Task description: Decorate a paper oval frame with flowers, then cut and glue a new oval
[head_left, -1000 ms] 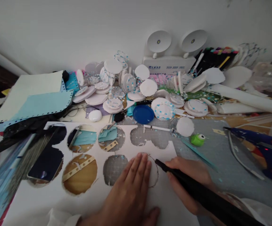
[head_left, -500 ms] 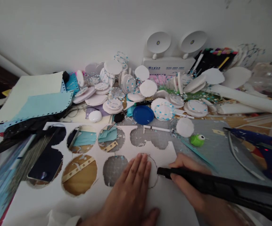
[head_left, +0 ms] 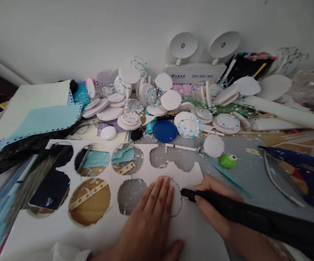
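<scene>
Back of worktop (head_left: 282,139): white foam discs (head_left: 129,117) are lying heaped before a twin-headed lamp (head_left: 196,70), and marker pens (head_left: 251,64) are leaning beside it. Centre: a blue lid (head_left: 165,131) is lying just beside a white pen (head_left: 182,147); a green one-eyed toy (head_left: 228,160) is sitting near a single white disc (head_left: 213,145). Right: a blue glue gun (head_left: 304,168) is resting. Left: a dark phone (head_left: 52,190) is lying near pale blue paper (head_left: 45,121).

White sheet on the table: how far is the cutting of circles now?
Done: several round holes are already cut from the white sheet, and cut discs are piled behind. In hand: the left hand presses a marked circle while the right hand holds the black tool at its edge. Left: the uncut near part.
</scene>
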The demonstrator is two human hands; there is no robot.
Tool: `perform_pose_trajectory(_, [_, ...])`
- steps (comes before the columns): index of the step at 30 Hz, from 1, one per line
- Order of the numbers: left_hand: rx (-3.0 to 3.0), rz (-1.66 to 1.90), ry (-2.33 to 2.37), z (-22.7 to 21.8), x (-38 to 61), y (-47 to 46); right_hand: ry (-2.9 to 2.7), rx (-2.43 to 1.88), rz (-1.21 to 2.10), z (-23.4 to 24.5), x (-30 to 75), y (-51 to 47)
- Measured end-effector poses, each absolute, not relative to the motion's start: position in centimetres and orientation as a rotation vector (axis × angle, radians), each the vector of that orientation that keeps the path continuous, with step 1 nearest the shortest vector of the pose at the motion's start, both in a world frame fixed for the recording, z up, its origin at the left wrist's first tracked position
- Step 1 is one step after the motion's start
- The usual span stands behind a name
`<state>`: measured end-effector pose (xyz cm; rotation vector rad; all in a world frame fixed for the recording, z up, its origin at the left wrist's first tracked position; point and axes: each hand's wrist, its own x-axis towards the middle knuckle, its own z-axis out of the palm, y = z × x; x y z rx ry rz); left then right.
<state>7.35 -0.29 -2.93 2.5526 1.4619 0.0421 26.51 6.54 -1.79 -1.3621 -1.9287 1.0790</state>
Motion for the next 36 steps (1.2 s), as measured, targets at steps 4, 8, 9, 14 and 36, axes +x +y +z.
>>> perform_pose_trajectory(4, [2.551,0.043,1.462,-2.9,7.2,-0.3,-1.982,-1.327,1.182,-1.7,27.1,7.5])
perform_pose_trajectory(8, [2.55,0.079,1.472,-3.1,7.2,-0.4,-2.023,-1.281,1.13,-1.7,27.3,7.8])
perform_pose_trajectory(9, [2.541,0.083,1.475,-3.1,7.2,-0.5,-2.017,-1.276,1.11,-1.7,27.3,7.8])
perform_pose_trajectory(14, [2.494,0.049,1.459,-2.9,7.2,-0.5,-1.967,-1.274,1.087,-1.2,27.6,7.9])
perform_pose_trajectory(36, [2.475,0.031,1.428,-2.8,7.4,-0.3,-2.29,-1.309,0.839,-2.4,27.1,7.4])
